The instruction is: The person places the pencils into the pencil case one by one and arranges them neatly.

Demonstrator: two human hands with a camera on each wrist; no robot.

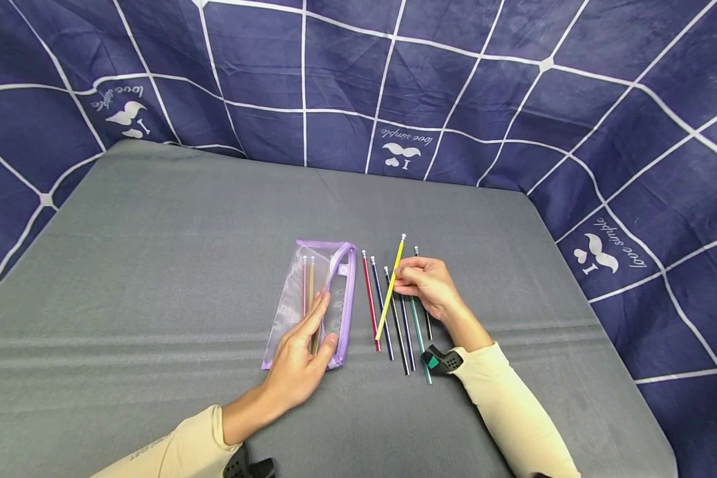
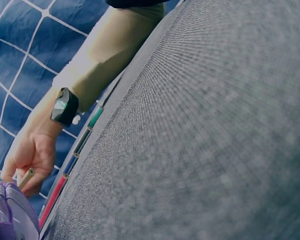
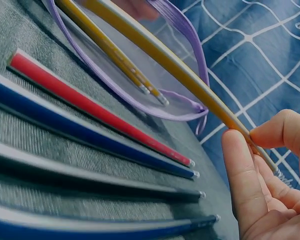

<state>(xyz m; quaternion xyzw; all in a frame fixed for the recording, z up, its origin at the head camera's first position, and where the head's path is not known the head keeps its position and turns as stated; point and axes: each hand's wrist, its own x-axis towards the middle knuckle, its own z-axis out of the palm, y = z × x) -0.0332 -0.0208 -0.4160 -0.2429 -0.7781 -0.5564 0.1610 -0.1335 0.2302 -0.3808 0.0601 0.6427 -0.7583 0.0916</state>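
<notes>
the right hand (image 1: 427, 285) is in a pinch grasp on the yellow pencil (image 1: 385, 311), just right of centre in the lower half of the head view. the left hand (image 1: 301, 362) is laid flat with straight fingers on the clear pouch (image 1: 285, 325), left of centre in the same half, and is not clenched. primary hazard: the pinch sits toward the eraser end, so a long free length extends toward the lower left; contact at that end would probably pivot the pencil between the fingertips and spoil its alignment. secondary hazard: the lilac rim (image 1: 349, 312) of the pouch looks soft; should the left hand lift, the mouth may sag and catch a pencil end, or the pouch may slide on the tabletop (image 1: 185, 265). third hazard: the free end overlaps the lower part of the red pencil (image 1: 369, 292) in the head view; a low sideways sweep could knock it into the adjacent blue pencil (image 1: 388, 342) and disturb the row. clearance between the two cannot be confirmed. fourth hazard: two pencils (image 1: 311, 275) lie inside the pouch; tilting it could let them slide toward the mouth.
</notes>
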